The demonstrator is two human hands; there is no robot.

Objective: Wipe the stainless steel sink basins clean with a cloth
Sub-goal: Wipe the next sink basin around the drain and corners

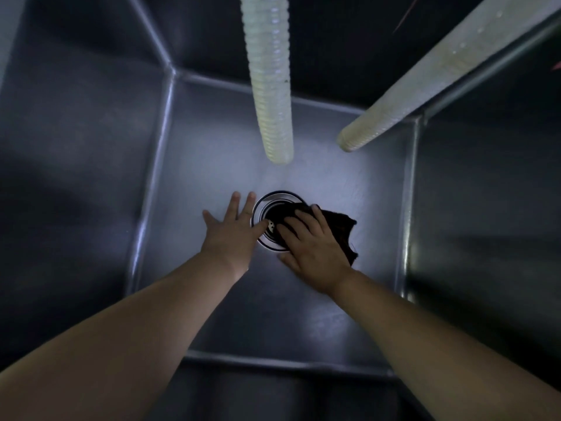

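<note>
The right hand (315, 253) presses a dark cloth (340, 232) flat over the drain (267, 205), fingers (303, 220) spread to bear down evenly. Just left of them, the left hand (230, 235) rests open-fingered on the sink (212, 147) floor, likely for balance.

Steel sink basin floor (303, 323), round drain (261, 208), dark cloth (343, 229) overlapping drain
</note>
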